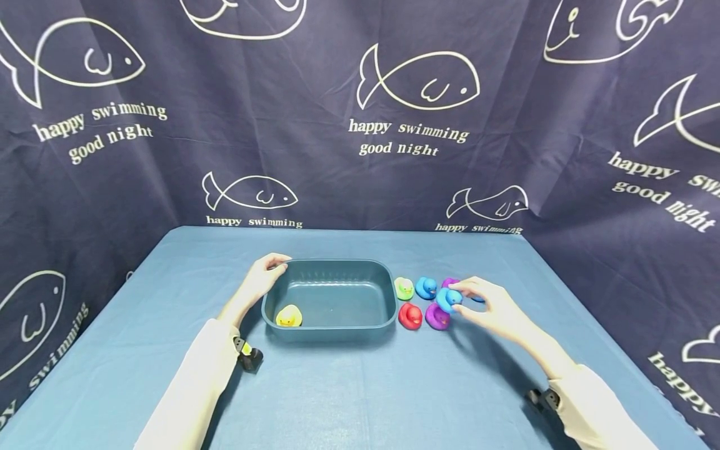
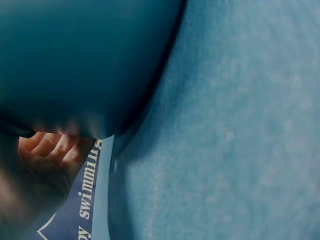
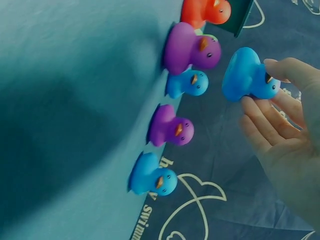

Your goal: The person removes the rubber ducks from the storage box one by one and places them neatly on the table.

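Note:
My right hand (image 1: 497,307) pinches a blue rubber duck (image 1: 447,300) between thumb and fingers. In the right wrist view this duck (image 3: 243,75) is held off the table, tipped beak-down. At the box's far left corner, my left hand (image 1: 263,276) grips the rim. The dark teal plastic box (image 1: 332,327) has a yellow rubber duck (image 1: 289,316) in its near left corner. Beside the box's right wall stand a green duck (image 1: 404,288), a red duck (image 1: 410,316), another blue duck (image 1: 425,288) and a purple duck (image 1: 437,317). A second purple duck (image 3: 171,126) and a further blue duck (image 3: 152,175) are partly hidden in the head view.
A light blue cloth covers the table (image 1: 337,394). Behind it and at both sides hangs a dark blue curtain (image 1: 315,125) with white fish and lettering. A small black camera is strapped on each wrist.

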Motion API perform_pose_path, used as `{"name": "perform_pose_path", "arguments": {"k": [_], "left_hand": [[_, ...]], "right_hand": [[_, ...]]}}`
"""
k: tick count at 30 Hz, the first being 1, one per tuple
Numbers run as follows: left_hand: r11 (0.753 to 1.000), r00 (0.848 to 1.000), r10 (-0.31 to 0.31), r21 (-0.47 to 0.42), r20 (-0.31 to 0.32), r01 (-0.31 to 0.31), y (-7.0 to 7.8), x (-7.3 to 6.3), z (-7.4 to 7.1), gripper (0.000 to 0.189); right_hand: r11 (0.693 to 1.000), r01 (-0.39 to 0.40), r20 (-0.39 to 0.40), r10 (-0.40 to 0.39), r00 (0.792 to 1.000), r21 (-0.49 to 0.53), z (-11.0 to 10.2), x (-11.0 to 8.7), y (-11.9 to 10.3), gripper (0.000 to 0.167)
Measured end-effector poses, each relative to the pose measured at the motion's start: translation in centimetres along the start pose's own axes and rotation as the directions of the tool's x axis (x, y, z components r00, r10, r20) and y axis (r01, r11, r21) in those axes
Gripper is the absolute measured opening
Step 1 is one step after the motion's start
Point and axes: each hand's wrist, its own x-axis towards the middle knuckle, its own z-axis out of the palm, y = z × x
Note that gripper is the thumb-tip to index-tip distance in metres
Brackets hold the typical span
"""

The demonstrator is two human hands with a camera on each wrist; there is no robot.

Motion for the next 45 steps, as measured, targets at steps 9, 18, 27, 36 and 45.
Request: {"name": "perform_pose_path", "arguments": {"k": [9, 18, 27, 36, 45], "left_hand": [[1.0, 1.0, 0.01, 0.001, 0.0, -0.01, -0.1, -0.1, 0.1, 0.026], [1.0, 1.0, -0.002, -0.003, 0.001, 0.002, -0.3, -0.1, 0.3, 0.025], [1.0, 1.0, 0.0, -0.014, -0.001, 0.0, -0.1, -0.2, 0.3, 0.025], [1.0, 1.0, 0.003, -0.015, 0.0, -0.003, 0.0, -0.1, 0.2, 0.025], [1.0, 1.0, 0.018, 0.01, -0.001, -0.018, 0.2, -0.1, 0.0, 0.026]], "right_hand": [[0.998, 0.008, -0.023, -0.01, 1.0, -0.063, 0.0, -1.3, 1.3, 0.039], [0.996, -0.029, 0.008, 0.03, 1.0, -0.08, -0.3, -2.3, 2.0, 0.039], [0.995, -0.046, 0.017, 0.047, 0.999, -0.086, 0.1, -3.0, 2.9, 0.037], [0.996, -0.026, 0.039, 0.03, 0.999, -0.085, 0.4, -3.2, 3.6, 0.036], [0.997, -0.038, 0.062, 0.042, 0.997, -0.06, 0.7, -3.2, 3.2, 0.035]]}}
